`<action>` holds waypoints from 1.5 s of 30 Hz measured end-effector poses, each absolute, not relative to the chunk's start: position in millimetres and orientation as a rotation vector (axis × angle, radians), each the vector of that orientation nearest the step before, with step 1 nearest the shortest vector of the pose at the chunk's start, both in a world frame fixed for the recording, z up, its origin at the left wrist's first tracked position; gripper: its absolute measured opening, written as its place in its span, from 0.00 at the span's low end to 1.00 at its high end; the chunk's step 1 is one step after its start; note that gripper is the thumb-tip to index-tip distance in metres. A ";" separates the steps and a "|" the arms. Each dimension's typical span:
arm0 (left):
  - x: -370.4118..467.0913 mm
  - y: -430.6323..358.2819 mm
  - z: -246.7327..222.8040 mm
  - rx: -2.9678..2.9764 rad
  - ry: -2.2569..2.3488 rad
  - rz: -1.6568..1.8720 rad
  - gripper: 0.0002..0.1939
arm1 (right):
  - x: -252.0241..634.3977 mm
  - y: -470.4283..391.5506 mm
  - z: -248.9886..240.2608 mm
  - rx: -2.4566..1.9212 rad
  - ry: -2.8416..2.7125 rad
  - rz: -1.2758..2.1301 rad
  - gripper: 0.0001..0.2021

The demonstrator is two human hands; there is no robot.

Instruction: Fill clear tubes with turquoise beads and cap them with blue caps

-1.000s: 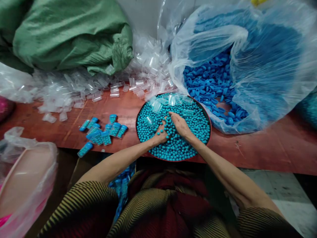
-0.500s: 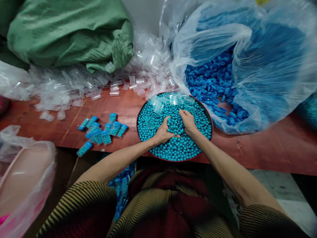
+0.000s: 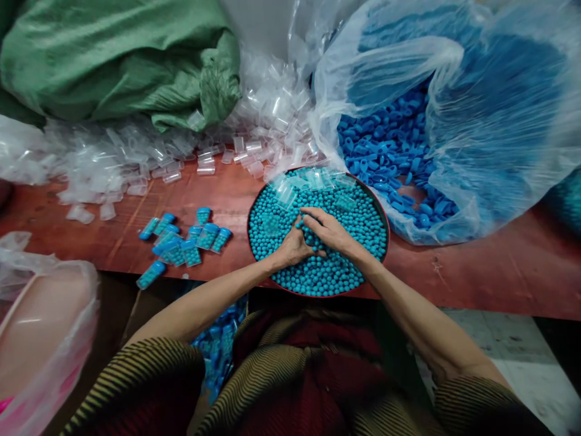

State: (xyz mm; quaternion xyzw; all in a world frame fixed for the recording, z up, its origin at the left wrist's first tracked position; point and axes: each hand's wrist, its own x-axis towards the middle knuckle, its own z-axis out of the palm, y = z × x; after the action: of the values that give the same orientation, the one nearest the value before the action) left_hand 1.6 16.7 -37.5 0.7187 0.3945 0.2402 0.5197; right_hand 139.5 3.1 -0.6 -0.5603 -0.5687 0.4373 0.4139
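A bulky green sack (image 3: 122, 66), creased and sheeny, fills the upper left, its gathered end pointing right. Behind it shows a plain grey wall (image 3: 263, 27). The reddish-brown tabletop (image 3: 476, 266) runs from side to side, scuffed near its right front edge. At lower left, a pale pink plastic tub (image 3: 49, 321) sits within a translucent plastic bag (image 3: 27, 260), with bright magenta at the frame's edge. Pale, stained flooring (image 3: 508, 345) appears lower right.

No text, label, brand, number or sign is legible: the small pale scratch-like mark (image 3: 437, 266) on the reddish tabletop (image 3: 490, 275), to the right of the right hand (image 3: 330, 231) and nearer the front edge, resolves into no readable character.
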 end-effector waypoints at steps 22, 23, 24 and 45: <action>-23.1 -18.7 -9.8 1.930 1.331 0.528 0.20 | 139.1 -39.2 -8.0 -1.629 -1.576 0.863 0.15; -21.5 -17.2 -10.2 1.911 1.355 0.525 0.19 | 137.5 -36.0 -8.4 -1.609 -1.613 0.856 0.15; -20.1 -15.9 -10.7 1.887 1.376 0.525 0.19 | 137.9 -32.4 -8.5 -1.594 -1.640 0.845 0.14; -19.6 -19.6 -14.5 1.988 1.397 0.613 0.08 | 192.7 -1.1 -0.2 -2.042 -1.775 0.220 0.15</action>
State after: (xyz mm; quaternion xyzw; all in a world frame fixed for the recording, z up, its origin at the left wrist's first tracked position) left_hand -19.6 -19.6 -14.5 0.7537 0.5294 0.2322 0.3125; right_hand 192.7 -1.1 -0.2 -0.7351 -0.6391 0.0793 0.2118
